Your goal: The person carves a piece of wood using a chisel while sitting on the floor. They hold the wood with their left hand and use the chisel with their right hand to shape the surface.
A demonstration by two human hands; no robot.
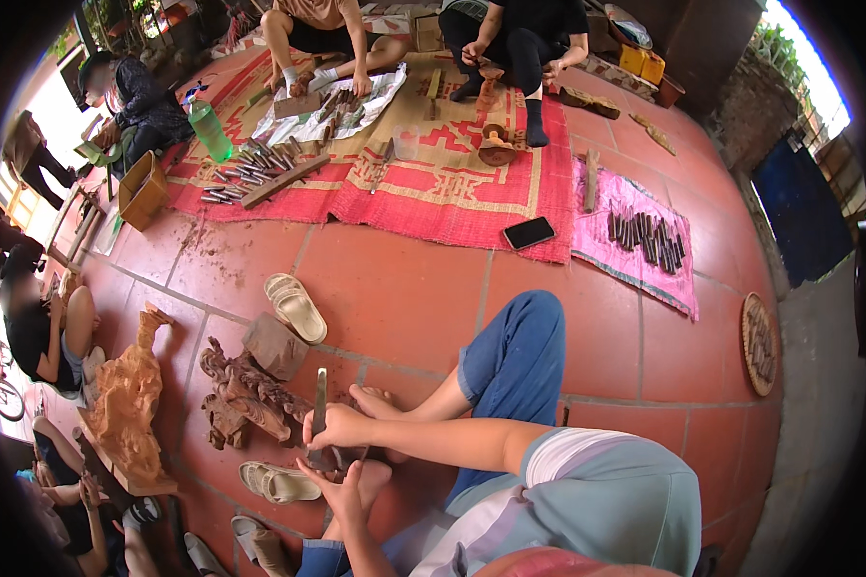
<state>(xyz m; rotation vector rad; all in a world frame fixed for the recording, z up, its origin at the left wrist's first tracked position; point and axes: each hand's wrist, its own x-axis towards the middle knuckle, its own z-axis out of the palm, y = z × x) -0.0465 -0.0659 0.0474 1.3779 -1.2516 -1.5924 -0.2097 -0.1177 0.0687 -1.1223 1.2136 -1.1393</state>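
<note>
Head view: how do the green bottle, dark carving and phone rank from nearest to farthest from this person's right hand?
From the right hand:
1. Dark carving: just to the left, on the floor.
2. Phone: ahead and to the right, at the mat's near edge.
3. Green bottle: farthest ahead, to the left.

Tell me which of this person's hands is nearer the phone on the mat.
Right. The right hand, gripping a chisel, is below and left of the phone in the picture. The left hand sits even lower, so farther away; neither touches it.
</note>
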